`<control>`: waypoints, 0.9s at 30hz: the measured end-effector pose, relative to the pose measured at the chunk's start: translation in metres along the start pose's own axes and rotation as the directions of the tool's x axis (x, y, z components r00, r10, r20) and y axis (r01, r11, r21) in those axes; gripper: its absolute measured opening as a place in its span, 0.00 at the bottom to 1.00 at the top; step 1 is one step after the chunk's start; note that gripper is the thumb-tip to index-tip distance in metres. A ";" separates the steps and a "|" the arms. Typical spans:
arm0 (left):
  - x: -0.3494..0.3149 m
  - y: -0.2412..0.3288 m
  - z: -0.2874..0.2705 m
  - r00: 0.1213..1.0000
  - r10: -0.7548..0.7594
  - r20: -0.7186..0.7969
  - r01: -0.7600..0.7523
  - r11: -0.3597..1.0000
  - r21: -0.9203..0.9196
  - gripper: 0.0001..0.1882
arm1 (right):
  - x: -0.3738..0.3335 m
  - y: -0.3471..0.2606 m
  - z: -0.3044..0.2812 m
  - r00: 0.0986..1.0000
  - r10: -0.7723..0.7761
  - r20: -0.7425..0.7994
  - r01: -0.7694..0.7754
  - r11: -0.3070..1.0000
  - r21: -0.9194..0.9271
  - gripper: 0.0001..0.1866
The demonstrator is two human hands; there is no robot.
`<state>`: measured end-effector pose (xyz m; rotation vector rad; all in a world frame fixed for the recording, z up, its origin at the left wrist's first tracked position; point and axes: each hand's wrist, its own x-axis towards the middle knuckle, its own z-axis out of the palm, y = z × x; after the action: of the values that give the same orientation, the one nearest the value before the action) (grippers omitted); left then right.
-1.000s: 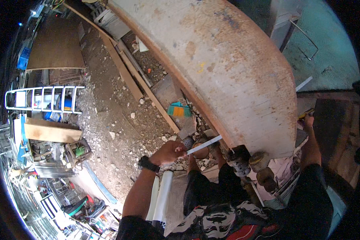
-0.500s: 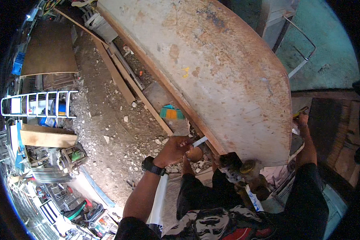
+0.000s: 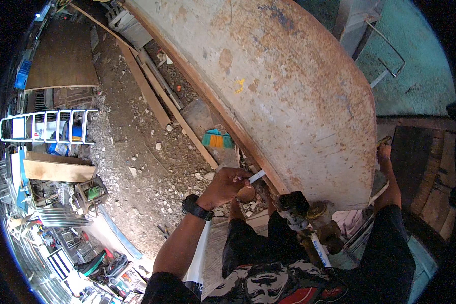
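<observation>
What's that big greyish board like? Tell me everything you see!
The big, greyish-white board faces the camera, slanting across the view, its far end cut off. It has rusty-brown stains, a small yellow mark and a reddish-brown left edge. Wood or metal? I can't tell. A thin white strip in the left hand reaches or nearly reaches that edge; the right hand is beside the opposite edge.

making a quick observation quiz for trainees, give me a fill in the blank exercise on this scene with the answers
1. The left hand pinches a narrow strip coloured ____.
2. The wristwatch is worn on the person's ____ wrist.
3. The small bright mark on the rust-stained board is coloured ____.

Missing words: white; left; yellow.
</observation>
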<state>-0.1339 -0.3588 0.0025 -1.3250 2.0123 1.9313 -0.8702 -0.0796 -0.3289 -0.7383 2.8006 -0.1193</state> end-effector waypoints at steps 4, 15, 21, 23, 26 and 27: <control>0.009 -0.013 -0.004 0.999 0.045 0.022 -0.044 0.998 -0.041 0.10 | 0.011 0.024 -0.022 0.994 -0.103 0.022 0.105 0.989 -0.104 0.26; 0.017 0.012 -0.005 0.995 0.095 -0.007 -0.095 0.995 -0.020 0.09 | -0.019 -0.020 -0.074 0.899 0.433 0.057 -0.429 0.849 0.308 0.17; 0.012 0.018 0.008 0.997 0.026 -0.067 -0.024 0.999 0.038 0.09 | -0.052 -0.066 -0.051 0.911 0.319 0.263 -0.412 0.751 0.517 0.17; 0.009 0.021 0.007 0.998 0.017 -0.063 -0.014 0.998 0.061 0.09 | -0.031 -0.040 -0.032 0.923 0.226 0.311 -0.347 0.837 0.424 0.23; 0.005 0.019 0.003 0.998 0.023 -0.058 -0.022 1.000 0.007 0.09 | 0.018 0.009 -0.029 0.912 0.008 0.410 -0.092 0.978 0.186 0.33; 0.007 0.017 0.004 0.998 0.025 -0.050 -0.026 0.999 -0.020 0.09 | 0.022 0.028 -0.022 0.942 -0.014 0.335 -0.032 0.991 0.131 0.33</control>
<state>-0.1504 -0.3615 0.0117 -1.3721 2.0463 1.9545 -0.9071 -0.0658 -0.3158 -0.6452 2.4442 -0.1624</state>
